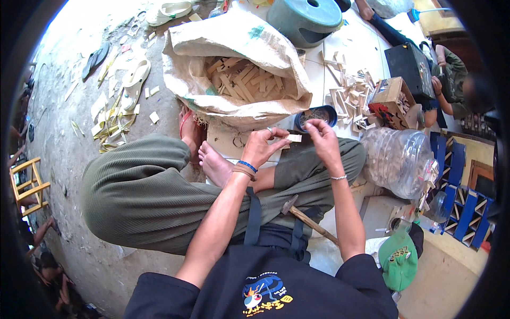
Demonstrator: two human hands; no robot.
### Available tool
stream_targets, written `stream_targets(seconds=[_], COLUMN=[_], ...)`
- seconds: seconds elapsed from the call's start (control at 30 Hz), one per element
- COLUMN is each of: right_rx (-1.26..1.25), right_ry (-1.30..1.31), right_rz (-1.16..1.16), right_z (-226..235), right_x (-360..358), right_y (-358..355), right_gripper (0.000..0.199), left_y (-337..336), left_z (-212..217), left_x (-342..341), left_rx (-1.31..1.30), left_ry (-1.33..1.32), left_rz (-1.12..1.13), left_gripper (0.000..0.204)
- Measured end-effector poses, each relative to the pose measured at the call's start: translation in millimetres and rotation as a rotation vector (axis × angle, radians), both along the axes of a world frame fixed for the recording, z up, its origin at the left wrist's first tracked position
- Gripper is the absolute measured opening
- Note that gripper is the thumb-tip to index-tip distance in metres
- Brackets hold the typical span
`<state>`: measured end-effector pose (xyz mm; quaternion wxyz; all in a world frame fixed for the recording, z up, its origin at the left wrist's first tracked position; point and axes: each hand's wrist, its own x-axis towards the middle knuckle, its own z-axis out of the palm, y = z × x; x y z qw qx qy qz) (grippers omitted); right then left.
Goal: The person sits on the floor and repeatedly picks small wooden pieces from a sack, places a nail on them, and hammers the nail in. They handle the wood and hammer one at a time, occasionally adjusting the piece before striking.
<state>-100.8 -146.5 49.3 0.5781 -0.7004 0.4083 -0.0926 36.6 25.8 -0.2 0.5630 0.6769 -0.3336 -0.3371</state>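
Note:
My left hand (259, 147) pinches a small pale wooden piece (294, 137) between thumb and fingers, above my crossed legs. Just right of it, my right hand (325, 141) has its thumb and fingertips pressed together; anything between them is too small to make out. Behind that hand stands a round blue tub (333, 113) with a tangle of small thin things inside. A hammer (308, 218) with a wooden handle lies across my lap, its head toward the middle. Beyond my hands, a wide-mouthed white sack (183, 69) holds many wooden offcuts (247, 80).
Loose wooden pieces (350, 95) are heaped on the tiles beside a cardboard box (394, 90). At my right lie a large clear plastic bottle (396, 162) and a green cap (398, 260). A grey-green stool (305, 21) stands behind the sack. Another person's hand (436, 85) shows far right.

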Motion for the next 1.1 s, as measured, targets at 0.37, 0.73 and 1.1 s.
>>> stream_targets(seconds=[0.37, 0.73, 1.1], right_rx=[-0.747, -0.876, -1.106], right_ry=[-0.064, -0.052, -0.003], right_rz=[0.315, 0.420, 0.516], right_z=[-9.3, -7.3, -5.9], right_x=[7.5, 7.1, 6.7], right_y=[44.4, 42.3, 45.0], right_gripper=[0.012, 0.012, 0.015], left_y=[0.8, 0.1, -0.4], left_z=[2.1, 2.7, -0.2], left_x=[2.3, 3.4, 2.8], left_rx=[-0.007, -0.011, -0.008], left_ry=[0.028, 0.066, -0.005], left_rz=[-0.020, -0.030, -0.026], left_gripper=[0.028, 0.027, 0.025])
